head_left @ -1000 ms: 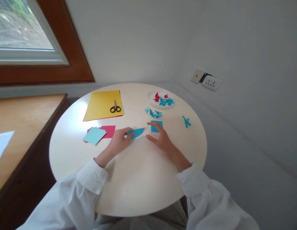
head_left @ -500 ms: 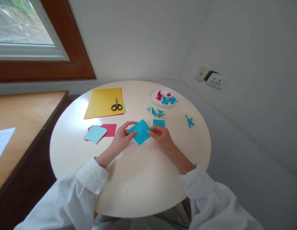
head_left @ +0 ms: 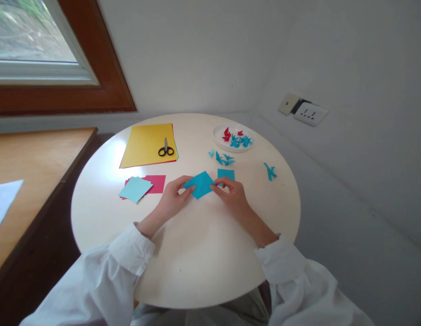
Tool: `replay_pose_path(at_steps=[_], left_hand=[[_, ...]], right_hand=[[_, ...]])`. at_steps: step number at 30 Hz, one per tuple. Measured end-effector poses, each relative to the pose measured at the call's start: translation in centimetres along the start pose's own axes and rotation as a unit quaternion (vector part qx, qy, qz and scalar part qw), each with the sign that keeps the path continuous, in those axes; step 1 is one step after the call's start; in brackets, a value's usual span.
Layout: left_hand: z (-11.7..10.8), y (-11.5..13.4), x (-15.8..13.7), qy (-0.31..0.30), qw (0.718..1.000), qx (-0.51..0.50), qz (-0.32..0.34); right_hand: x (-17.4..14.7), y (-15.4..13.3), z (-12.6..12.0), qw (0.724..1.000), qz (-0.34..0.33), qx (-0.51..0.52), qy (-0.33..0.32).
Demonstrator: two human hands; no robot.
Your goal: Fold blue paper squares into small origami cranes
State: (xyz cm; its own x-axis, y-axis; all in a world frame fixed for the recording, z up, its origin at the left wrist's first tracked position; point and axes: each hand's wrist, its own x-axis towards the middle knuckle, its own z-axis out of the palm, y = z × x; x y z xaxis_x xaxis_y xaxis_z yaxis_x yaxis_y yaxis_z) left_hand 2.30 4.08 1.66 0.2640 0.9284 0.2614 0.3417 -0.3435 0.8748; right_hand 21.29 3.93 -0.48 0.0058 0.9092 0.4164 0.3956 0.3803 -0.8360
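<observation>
A blue square of origami paper (head_left: 200,183) is held between my two hands, turned so that its corners point sideways, up and down. My left hand (head_left: 175,195) pinches its left corner with the thumb on top. The right corner is pinched between thumb and fingers of my right hand (head_left: 231,194). Just behind the right hand lies another blue paper square (head_left: 225,174), partly covered by the fingers. Folded blue paper cranes (head_left: 225,158) sit farther back, with a pale one (head_left: 211,153) beside them.
On the round white table (head_left: 196,253), scissors (head_left: 166,148) rest on yellow sheets (head_left: 145,142). Pale blue squares (head_left: 136,189) overlap pink ones (head_left: 156,184) at left. A white plate (head_left: 219,141) holds red and blue cranes. Blue paper strips (head_left: 270,171) lie at right.
The held paper has tilted, its lower corner rising and shifting slightly left. Both hands keep their pinch on the side corners, and the view has shifted slightly.
</observation>
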Motion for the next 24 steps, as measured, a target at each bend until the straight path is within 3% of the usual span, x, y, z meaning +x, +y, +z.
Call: replay_pose_path(at_steps=[4, 7, 13, 17, 24], left_hand=[[-0.1, -1.3, -0.1, 0.005, 0.990, 0.097, 0.098], [0.2, -2.2, -0.2, -0.015, 0.974, 0.179, 0.140], [0.4, -2.3, -0.4, -0.106, 0.942, 0.289, 0.137], [0.2, -1.4, -1.1, -0.134, 0.933, 0.318, 0.101], [-0.4, -0.7, -2.0, -0.162, 0.938, 0.288, 0.106]], right_hand=[[-0.3, -0.2, -0.6, 0.985, -0.136, -0.102, -0.015], [-0.5, -0.3, -0.7, 0.966, -0.180, -0.177, -0.060], [-0.6, 0.1, -0.6, 0.939, -0.166, -0.208, -0.217], [-0.4, 0.1, -1.0, 0.940, -0.143, -0.200, -0.236], [-0.4, 0.2, -1.2, 0.943, -0.118, -0.182, -0.251]])
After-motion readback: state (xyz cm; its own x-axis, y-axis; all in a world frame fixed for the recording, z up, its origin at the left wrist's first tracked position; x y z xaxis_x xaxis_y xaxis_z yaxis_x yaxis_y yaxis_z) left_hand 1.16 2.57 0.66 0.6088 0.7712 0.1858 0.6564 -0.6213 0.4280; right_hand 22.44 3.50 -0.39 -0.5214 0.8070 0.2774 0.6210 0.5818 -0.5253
